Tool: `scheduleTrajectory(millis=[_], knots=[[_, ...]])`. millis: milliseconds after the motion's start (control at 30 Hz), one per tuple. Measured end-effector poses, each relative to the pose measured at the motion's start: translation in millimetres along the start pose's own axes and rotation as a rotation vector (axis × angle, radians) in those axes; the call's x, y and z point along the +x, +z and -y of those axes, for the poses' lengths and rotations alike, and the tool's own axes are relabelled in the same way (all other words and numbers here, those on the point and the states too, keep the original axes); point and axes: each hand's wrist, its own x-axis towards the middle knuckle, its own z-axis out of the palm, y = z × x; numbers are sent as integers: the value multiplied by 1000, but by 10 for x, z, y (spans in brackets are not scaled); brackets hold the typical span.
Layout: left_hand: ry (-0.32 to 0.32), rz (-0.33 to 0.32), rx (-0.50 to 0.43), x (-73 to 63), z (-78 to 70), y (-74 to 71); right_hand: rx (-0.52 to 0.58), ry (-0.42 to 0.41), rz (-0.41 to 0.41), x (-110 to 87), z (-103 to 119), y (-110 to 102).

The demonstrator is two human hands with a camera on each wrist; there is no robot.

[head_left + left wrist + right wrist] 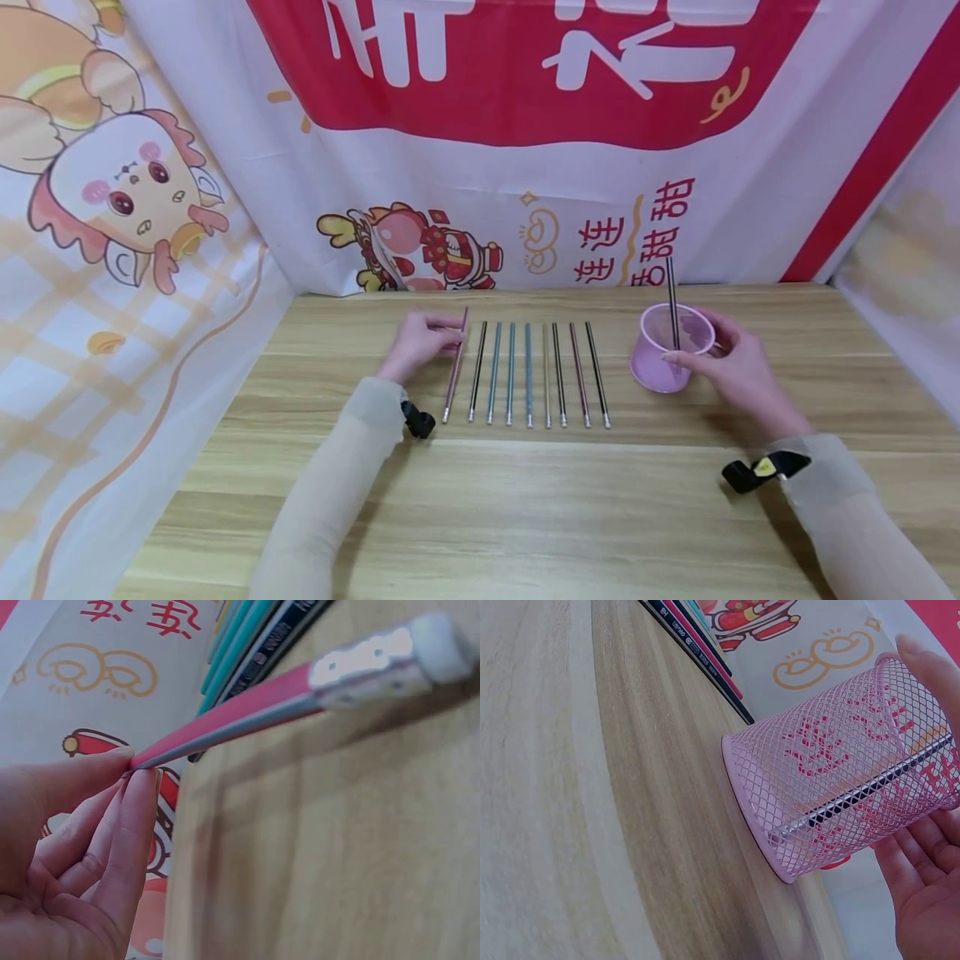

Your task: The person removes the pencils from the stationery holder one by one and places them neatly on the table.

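At the left end of a row of pencils, my left hand (420,340) pinches a pink-and-grey striped pencil (232,716) between thumb and fingertips near its far end. Its silver ferrule and white eraser (442,649) point back toward me, and a shadow falls on the tabletop beside it. My right hand (738,367) grips a pink mesh pencil cup (654,367) from its right side, thumb at the rim. One black striped pencil (672,292) leans inside the cup, eraser end down, as the right wrist view shows through the mesh.
Between the hands, several pencils lie side by side, among them a black one (478,367), a blue one (528,371) and a dark red one (579,371), erasers toward me. A printed cloth (450,175) hangs behind the wooden table (480,508); another cloth (247,383) stands at the left.
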Motion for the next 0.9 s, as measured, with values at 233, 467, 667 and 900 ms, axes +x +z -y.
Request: scheduleTrajectory(millis=[233, 467, 667, 900], knots=[[-62, -2, -32, 11, 33, 32, 3, 1, 1, -3, -4, -4], [-83, -4, -24, 27, 68, 52, 5, -3, -2, -1, -8, -6], [-78, -44, 13, 71, 119, 79, -5, 8, 10, -1, -7, -11], [-80, -68, 26, 72, 62, 126, 8, 29, 18, -10, 3, -18]])
